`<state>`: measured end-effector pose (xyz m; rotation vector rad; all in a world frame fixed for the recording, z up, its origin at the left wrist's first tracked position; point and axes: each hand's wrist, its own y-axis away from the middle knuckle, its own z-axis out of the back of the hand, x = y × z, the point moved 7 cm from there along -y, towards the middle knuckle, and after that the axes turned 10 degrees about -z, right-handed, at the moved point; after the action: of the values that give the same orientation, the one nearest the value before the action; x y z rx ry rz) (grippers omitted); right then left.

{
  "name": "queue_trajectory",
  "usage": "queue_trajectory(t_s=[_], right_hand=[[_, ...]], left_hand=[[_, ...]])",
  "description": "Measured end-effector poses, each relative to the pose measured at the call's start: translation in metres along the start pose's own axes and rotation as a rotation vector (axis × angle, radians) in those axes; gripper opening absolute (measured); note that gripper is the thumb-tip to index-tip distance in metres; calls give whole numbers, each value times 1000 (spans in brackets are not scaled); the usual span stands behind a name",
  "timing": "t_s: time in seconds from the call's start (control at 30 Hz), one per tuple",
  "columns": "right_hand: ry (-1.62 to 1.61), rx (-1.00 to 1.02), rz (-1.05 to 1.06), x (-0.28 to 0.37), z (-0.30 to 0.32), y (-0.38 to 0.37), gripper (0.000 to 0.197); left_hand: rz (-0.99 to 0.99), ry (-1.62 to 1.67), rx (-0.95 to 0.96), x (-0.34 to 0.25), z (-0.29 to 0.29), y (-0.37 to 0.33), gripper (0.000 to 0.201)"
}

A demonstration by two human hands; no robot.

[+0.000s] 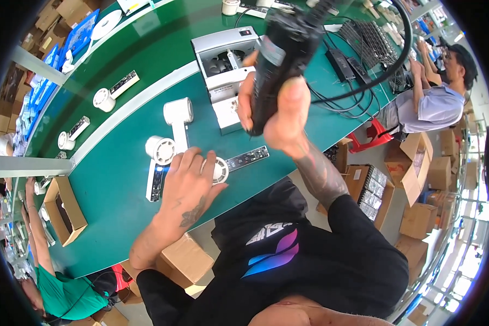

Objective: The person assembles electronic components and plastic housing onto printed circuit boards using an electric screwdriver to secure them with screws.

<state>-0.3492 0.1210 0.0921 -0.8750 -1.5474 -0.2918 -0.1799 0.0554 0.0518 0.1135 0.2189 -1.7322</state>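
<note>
My right hand (282, 117) is wrapped round a black electric screwdriver (274, 70), held above the table with its lower end pointing down. A cable runs from the tool's top. My left hand (187, 182) is closed over the round white head of a handheld fan (220, 170), whose handle lies bare with its circuit board showing. Beside those fingers lies a second white fan (161, 149), also with an exposed board. Just behind it is a third white fan (178, 111). A grey-white machine with an open top (225, 70) stands beyond my hands.
The green table (119, 217) has a raised pale rail (130, 103); beyond it several fan parts (104, 100) sit on a green strip. An open cardboard box (65, 212) stands at left. Black power adapters (339, 62) and cables lie at right. Co-workers sit at both sides.
</note>
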Motion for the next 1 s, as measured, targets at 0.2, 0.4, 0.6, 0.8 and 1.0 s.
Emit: queue_trajectory(t_s=[0.2,0.4,0.6,0.8,1.0], right_hand=[[-144,41,-173,-7,-30,33,101],[-158,117,-163,-26,-27,32,99],[-199,195,-262,-43,-26,48,107],[-205,233,-351,-57,-21,62,101],[-513,296,-411,-73,-8,70,83]], left_hand=[[-3,7,-13,1,-1,0,62],[-2,46,4,-1,-7,-9,64],[-4,25,5,-3,-6,-10,65],[-6,39,4,-6,-12,-15,61],[-10,-89,92,-9,-19,-16,47]])
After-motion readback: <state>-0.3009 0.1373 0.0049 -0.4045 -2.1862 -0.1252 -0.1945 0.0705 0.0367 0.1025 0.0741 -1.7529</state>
